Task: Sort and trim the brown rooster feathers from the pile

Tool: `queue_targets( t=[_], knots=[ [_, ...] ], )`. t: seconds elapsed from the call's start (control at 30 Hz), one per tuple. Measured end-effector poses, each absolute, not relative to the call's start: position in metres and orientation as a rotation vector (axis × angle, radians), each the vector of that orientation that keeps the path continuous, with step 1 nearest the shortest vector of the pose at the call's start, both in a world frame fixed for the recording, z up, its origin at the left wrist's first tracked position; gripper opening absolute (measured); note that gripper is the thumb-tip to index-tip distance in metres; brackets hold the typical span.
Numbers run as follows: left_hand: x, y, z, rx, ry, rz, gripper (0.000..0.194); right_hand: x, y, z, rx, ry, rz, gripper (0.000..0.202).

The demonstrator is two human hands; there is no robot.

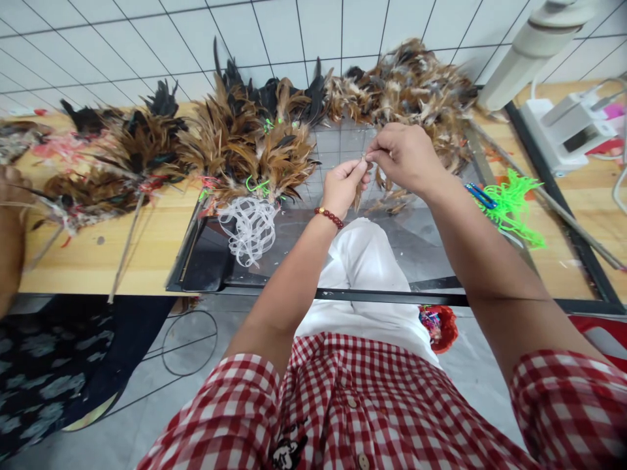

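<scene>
My left hand (343, 186), with a dark red bead bracelet on its wrist, is closed in a pinch above the glass panel (337, 163). Small brown feathers (359, 196) hang below its fingers. My right hand (409, 156) meets it, thumb and forefinger pinched at the tip of the left thumb. What the right fingers grip is too small to make out. Beyond my right hand lies a large heap of brown and cream feathers (411, 85). Left of my hands are bundles of brown and black feathers (274, 143), some tied with bright green string.
A coil of clear ribbon (249, 228) lies on the left of the panel. Green strings (514, 202) with a blue-handled tool (481, 196) lie right. A white power strip (553, 137) and a pale bottle (529, 52) stand far right. Another person's hand (12, 189) is at the left edge.
</scene>
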State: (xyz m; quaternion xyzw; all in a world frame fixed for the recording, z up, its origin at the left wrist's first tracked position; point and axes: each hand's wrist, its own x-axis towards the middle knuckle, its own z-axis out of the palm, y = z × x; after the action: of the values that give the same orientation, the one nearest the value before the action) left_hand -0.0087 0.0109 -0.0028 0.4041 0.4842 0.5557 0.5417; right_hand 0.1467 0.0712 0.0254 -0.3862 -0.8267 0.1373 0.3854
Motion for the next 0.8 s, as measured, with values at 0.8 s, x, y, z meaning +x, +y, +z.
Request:
queue_targets(
  t=[0.8],
  knots=[
    [-0.020, 0.027, -0.006, 0.504, 0.904, 1.463, 0.018, 0.124, 0.048, 0.027, -1.104, -2.061, 0.906, 0.034]
  ],
)
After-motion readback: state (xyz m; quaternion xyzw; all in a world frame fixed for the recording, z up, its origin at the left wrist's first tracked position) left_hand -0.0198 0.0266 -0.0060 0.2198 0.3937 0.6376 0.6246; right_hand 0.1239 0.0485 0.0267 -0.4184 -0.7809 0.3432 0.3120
